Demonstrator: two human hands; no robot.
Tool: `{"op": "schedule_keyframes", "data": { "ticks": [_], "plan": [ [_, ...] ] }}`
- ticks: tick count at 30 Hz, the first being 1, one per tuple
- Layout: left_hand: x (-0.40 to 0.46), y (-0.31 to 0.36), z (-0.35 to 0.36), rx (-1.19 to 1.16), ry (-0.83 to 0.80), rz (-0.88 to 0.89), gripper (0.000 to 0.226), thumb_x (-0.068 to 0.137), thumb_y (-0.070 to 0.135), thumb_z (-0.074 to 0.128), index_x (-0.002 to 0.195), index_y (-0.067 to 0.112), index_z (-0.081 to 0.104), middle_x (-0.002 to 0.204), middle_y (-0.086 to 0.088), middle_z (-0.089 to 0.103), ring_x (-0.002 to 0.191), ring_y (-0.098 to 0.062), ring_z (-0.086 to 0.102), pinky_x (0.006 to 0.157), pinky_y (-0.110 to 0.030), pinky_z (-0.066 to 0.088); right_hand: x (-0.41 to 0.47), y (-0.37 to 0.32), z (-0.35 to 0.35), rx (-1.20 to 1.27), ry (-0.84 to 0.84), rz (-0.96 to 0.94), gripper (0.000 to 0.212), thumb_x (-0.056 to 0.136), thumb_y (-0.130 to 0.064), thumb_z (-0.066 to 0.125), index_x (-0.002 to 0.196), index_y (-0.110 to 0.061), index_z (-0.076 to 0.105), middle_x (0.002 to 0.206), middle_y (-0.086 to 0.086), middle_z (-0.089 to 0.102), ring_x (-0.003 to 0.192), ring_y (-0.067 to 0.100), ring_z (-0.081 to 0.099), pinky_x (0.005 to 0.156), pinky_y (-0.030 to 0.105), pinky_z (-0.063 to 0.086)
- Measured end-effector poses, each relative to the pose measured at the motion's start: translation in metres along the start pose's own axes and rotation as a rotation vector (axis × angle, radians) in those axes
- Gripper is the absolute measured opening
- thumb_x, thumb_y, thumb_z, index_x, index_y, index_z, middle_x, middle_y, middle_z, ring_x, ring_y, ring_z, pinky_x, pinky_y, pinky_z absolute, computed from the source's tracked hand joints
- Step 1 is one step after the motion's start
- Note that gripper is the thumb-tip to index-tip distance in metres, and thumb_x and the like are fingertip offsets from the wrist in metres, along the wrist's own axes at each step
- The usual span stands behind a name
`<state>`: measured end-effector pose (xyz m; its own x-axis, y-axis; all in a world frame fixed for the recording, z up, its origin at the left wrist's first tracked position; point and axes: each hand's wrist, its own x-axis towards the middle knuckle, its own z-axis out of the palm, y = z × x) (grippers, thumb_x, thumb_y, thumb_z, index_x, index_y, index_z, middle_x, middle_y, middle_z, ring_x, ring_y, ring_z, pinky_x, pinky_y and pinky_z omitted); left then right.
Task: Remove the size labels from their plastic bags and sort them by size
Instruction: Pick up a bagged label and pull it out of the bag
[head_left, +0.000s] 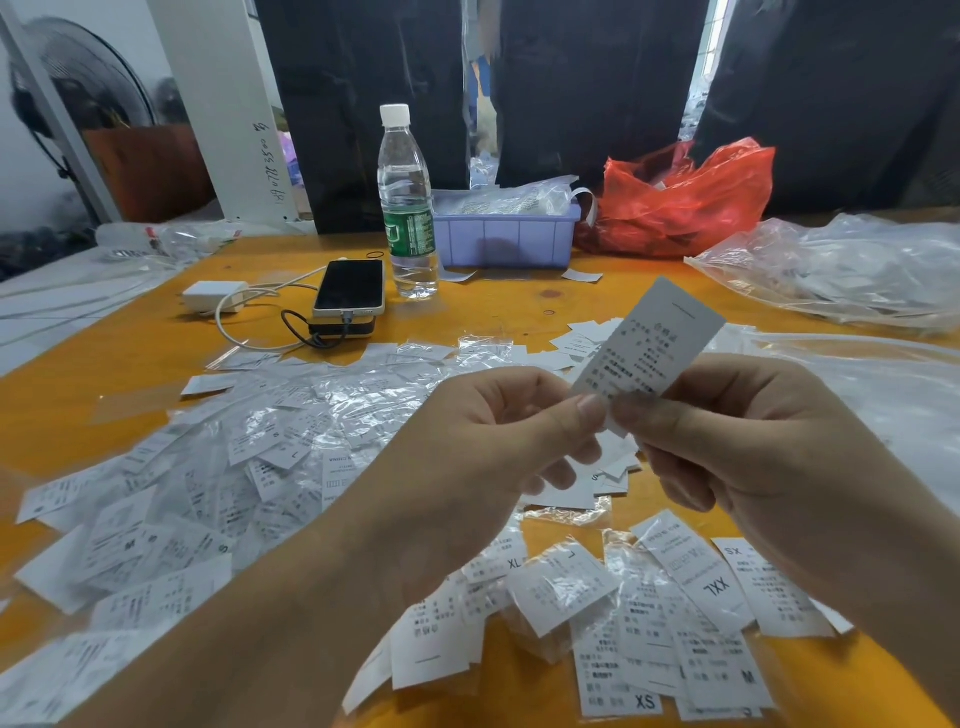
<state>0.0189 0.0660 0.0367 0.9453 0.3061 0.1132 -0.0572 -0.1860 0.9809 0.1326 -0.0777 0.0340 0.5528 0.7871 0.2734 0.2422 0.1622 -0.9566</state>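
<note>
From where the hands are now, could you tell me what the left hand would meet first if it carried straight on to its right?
The left hand would almost at once meet the right hand: their thumb tips already nearly touch on the held size label.

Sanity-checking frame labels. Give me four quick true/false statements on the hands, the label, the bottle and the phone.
1. Both hands pinch one label at its lower end: left hand, right hand. True.
2. The water bottle lies on its side. False: it stands upright, capped.
3. The phone has a cable plugged in. True.
4. The purple bin sits left of the bottle. False: it is to the right.
</note>
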Motion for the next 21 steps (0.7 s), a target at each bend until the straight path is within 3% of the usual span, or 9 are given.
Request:
{"op": "schedule_keyframes", "data": {
  "ticks": [3, 9, 16, 21],
  "plan": [
    [0.0000, -0.0009, 0.0005, 0.002, 0.028, 0.015, 0.026, 0.068, 0.049, 0.064, 0.077, 0.027, 0.074, 0.075, 0.005, 0.072, 0.066, -0.007, 0.064, 0.067, -0.028, 0.050, -0.0019, 0.0034, 0.0032, 0.033, 0.022, 0.021, 0.019, 0.076, -0.029, 0.078, 0.090, -0.017, 0.078, 0.052, 0.000, 0.050, 0.043, 0.009, 0.039, 0.044, 0.022, 0.033],
    [0.0007, -0.0011, 0.0008, 0.018, 0.073, 0.044, 0.024, 0.070, 0.050, 0.069, 0.079, 0.028, 0.074, 0.074, 0.005, 0.072, 0.064, -0.005, 0.063, 0.065, -0.026, 0.051, -0.0010, 0.0021, 0.0008, 0.036, -0.040, 0.066, 0.015, 0.072, -0.025, 0.069, 0.083, -0.020, 0.078, 0.054, 0.002, 0.056, 0.046, 0.011, 0.043, 0.043, 0.020, 0.036],
    [0.0010, -0.0011, 0.0000, -0.004, 0.048, 0.025, 0.027, 0.075, 0.048, 0.071, 0.083, 0.022, 0.074, 0.076, 0.004, 0.072, 0.065, -0.006, 0.063, 0.063, -0.022, 0.051, -0.0013, 0.0016, 0.0028, -0.008, -0.017, 0.009, 0.020, 0.070, -0.026, 0.072, 0.089, -0.022, 0.078, 0.056, -0.003, 0.059, 0.043, 0.005, 0.041, 0.043, 0.018, 0.035],
    [0.0019, -0.0023, -0.0019, -0.037, 0.039, 0.029, 0.022, 0.078, 0.037, 0.063, 0.086, 0.019, 0.074, 0.078, 0.000, 0.073, 0.065, -0.009, 0.063, 0.065, -0.026, 0.052, -0.0014, 0.0012, 0.0037, 0.001, -0.019, 0.013, 0.018, 0.068, -0.023, 0.073, 0.085, -0.018, 0.079, 0.067, 0.011, 0.066, 0.043, 0.008, 0.039, 0.043, 0.019, 0.033]
  ]
}}
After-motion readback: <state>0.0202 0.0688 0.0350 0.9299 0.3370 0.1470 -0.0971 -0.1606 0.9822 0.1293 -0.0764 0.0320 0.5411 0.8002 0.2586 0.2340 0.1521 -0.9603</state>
